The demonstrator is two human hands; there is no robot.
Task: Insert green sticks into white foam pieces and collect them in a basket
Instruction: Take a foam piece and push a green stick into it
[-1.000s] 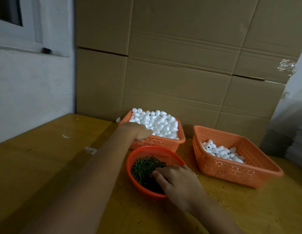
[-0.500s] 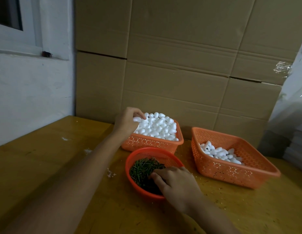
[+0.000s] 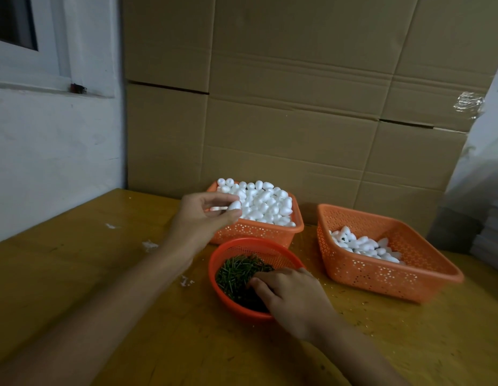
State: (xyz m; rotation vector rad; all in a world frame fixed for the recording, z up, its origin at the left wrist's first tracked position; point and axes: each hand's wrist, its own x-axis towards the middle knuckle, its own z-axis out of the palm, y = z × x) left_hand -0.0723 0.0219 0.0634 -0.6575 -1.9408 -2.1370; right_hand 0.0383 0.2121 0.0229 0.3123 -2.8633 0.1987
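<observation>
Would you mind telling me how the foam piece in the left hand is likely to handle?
Probably very light: the left hand holds the foam piece in a loose pinch. Its smooth egg shape would likely roll on the table.

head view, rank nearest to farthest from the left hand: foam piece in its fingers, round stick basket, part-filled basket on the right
1. foam piece: pinched in the left hand.
2. round stick basket: just in front of it, centre.
3. part-filled basket: far right.

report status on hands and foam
Left hand pinches one white egg-shaped foam piece. Right hand fingers down in thin green sticks in round orange plastic basket, grip hidden. Nothing between the hands.
</observation>
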